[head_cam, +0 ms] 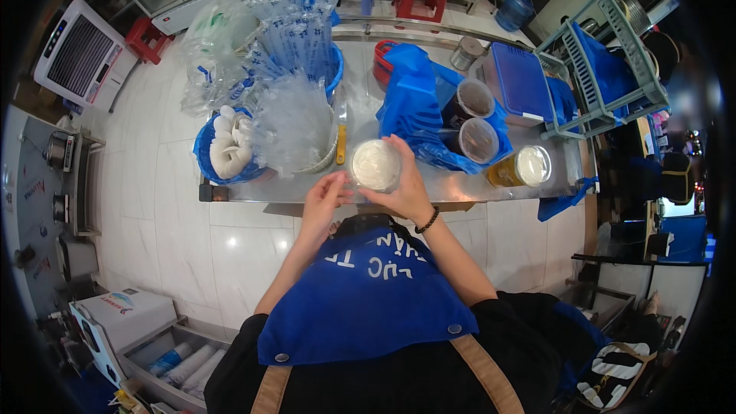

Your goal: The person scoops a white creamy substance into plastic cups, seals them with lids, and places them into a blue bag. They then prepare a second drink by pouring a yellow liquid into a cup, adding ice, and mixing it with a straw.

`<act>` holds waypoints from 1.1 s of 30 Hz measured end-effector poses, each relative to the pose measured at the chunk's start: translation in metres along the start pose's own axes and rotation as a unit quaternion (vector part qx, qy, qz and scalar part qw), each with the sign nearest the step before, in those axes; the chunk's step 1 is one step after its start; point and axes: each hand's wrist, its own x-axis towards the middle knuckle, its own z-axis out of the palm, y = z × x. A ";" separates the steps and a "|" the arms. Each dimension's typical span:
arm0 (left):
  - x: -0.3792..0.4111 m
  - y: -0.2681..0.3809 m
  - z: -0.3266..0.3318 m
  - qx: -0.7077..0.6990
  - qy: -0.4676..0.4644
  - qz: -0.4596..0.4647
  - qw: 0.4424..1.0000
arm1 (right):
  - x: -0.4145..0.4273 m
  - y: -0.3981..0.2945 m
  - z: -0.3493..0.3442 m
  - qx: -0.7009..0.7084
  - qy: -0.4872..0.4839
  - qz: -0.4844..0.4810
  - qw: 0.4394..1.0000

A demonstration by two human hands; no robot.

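My right hand (pixel 407 184) is closed around a round clear plastic container (pixel 376 165) with creamy white contents, held over the front of the steel table (pixel 368 121). On its other side is my left hand (pixel 330 192), fingers bent, fingertips close to the container's side; nothing shows in that hand. Behind the container lies a yellow-handled knife (pixel 341 141). To the right, a blue plastic bag (pixel 405 109) partly wraps two lidded cups with dark contents (pixel 478 139). A lidded cup of yellow-orange contents (pixel 520 167) rests near the table's front right.
A blue-lined basket of white lids (pixel 227 146) and a basket of clear plastic packaging (pixel 293 126) occupy the left side. Wrapped straws (pixel 299 40) stand behind. A blue-lidded box (pixel 520 83), a metal can (pixel 467 53) and a grey-green rack (pixel 609 69) are at the right.
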 end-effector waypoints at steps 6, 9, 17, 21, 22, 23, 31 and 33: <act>0.014 0.004 0.011 -0.018 0.028 -0.012 0.999 | 0.000 0.006 0.001 -0.032 -0.008 0.014 0.999; 0.023 0.000 0.010 -0.029 0.030 -0.012 0.999 | 0.002 0.006 0.004 -0.008 -0.003 0.024 1.000; 0.034 -0.002 0.016 -0.012 0.054 -0.005 0.998 | -0.002 0.022 0.012 0.077 -0.010 0.045 0.996; 0.038 -0.008 0.014 -0.027 0.042 0.024 0.998 | -0.001 0.022 0.011 0.054 -0.034 0.051 0.997; 0.038 -0.008 0.014 -0.033 0.038 0.024 0.998 | -0.001 0.022 0.009 0.036 -0.043 0.050 0.997; 0.037 -0.007 0.014 -0.038 0.035 0.025 0.998 | -0.002 0.021 0.005 0.028 -0.058 0.038 0.997; 0.029 -0.005 0.004 -0.045 -0.017 -0.009 0.999 | -0.007 0.002 -0.032 0.051 -0.058 0.134 0.988; 0.021 0.003 0.002 -0.022 -0.031 -0.069 0.997 | 0.000 -0.012 -0.059 0.042 -0.062 0.129 0.989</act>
